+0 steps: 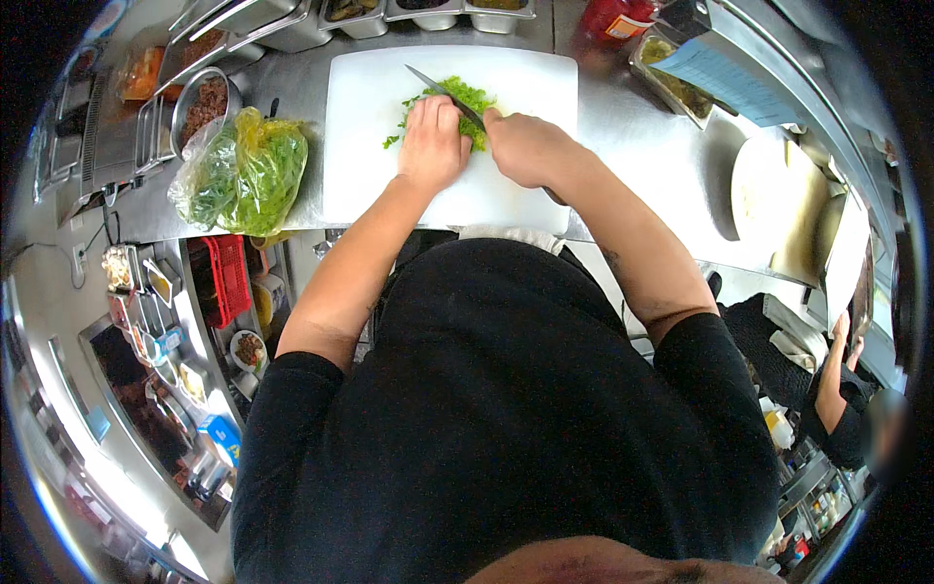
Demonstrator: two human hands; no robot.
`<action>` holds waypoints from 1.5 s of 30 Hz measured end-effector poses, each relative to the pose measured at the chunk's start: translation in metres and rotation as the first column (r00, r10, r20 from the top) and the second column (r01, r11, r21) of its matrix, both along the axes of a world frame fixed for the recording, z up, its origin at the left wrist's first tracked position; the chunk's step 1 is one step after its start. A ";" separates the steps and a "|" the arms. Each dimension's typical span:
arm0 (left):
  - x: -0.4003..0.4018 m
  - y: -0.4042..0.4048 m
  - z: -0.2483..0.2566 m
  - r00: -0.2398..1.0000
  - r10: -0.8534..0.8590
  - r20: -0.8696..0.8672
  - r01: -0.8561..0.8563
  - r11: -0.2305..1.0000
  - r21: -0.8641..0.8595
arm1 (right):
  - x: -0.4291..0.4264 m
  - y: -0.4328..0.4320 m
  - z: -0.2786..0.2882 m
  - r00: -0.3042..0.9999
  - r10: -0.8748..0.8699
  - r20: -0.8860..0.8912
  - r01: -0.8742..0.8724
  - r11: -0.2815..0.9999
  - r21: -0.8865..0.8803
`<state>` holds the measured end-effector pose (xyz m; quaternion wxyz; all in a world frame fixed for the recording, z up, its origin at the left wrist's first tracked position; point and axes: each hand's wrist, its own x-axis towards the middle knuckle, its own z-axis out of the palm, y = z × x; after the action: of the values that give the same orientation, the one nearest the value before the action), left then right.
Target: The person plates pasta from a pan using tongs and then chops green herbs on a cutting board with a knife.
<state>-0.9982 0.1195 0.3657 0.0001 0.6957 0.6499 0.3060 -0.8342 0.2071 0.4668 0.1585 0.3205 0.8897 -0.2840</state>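
Observation:
On a white cutting board (368, 182) lies a small heap of chopped green lettuce (467, 89), with loose bits scattered to its left. My left hand (432, 142) presses down on the heap, its fingers bent and close beside the blade. The grip of a kitchen knife (436, 84) is in my right hand (529, 150), and the handle's end shows below my wrist. The blade slants across the greens, its tip pointing to the far left. My left palm hides part of the lettuce.
Left of the board sits a plastic bag of leafy greens (266, 175), beside a metal bowl of crumbled meat (208, 109). Metal food pans (361, 28) line the back. A narrow pan (671, 84) and a red container (616, 20) stand back right. Another person (832, 383) works at right.

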 end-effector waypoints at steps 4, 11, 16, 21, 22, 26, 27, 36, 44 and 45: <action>0.000 0.002 0.000 1.000 -0.016 0.002 0.016 1.000 0.021 | -0.002 -0.015 -0.031 0.997 -0.067 0.032 0.065 0.997 0.033; 0.001 0.001 0.001 0.999 -0.032 0.004 0.031 0.998 0.048 | -0.001 -0.022 -0.027 0.994 -0.099 0.056 0.096 0.994 0.045; -0.003 -0.002 0.002 1.000 -0.021 -0.002 0.021 0.998 0.064 | -0.002 0.001 0.012 0.995 0.031 0.095 -0.033 0.999 0.018; 0.000 0.000 0.009 0.998 -0.028 0.050 0.028 1.000 0.009 | -0.005 -0.007 -0.026 0.998 -0.051 0.049 0.047 0.996 0.082; 0.001 -0.007 0.006 0.998 -0.020 0.057 0.021 1.000 -0.009 | -0.005 -0.001 -0.013 0.998 0.001 0.064 -0.007 0.996 0.094; -0.001 -0.004 0.002 0.999 0.004 0.038 -0.005 0.999 0.038 | -0.008 0.024 0.021 0.978 0.136 0.158 -0.157 0.979 0.130; -0.001 -0.004 0.002 0.999 0.011 0.049 -0.013 0.999 0.041 | -0.008 0.026 0.023 0.974 0.156 0.164 -0.182 0.970 0.158; -0.002 -0.004 0.003 0.997 -0.001 0.071 -0.001 1.000 0.031 | -0.003 0.015 -0.011 0.986 0.148 0.072 -0.159 0.970 0.186; -0.004 -0.005 0.001 0.997 0.000 0.074 -0.003 0.999 0.040 | -0.019 0.047 0.007 0.973 0.179 0.148 -0.206 0.960 0.192; -0.004 -0.002 0.001 0.997 -0.006 0.077 0.002 0.999 0.051 | -0.019 0.049 0.003 0.978 0.159 0.138 -0.186 0.960 0.211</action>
<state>-1.0025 0.1172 0.3671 0.0080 0.6844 0.6399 0.3493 -0.8527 0.2565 0.4696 0.1988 0.2739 0.9293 -0.1476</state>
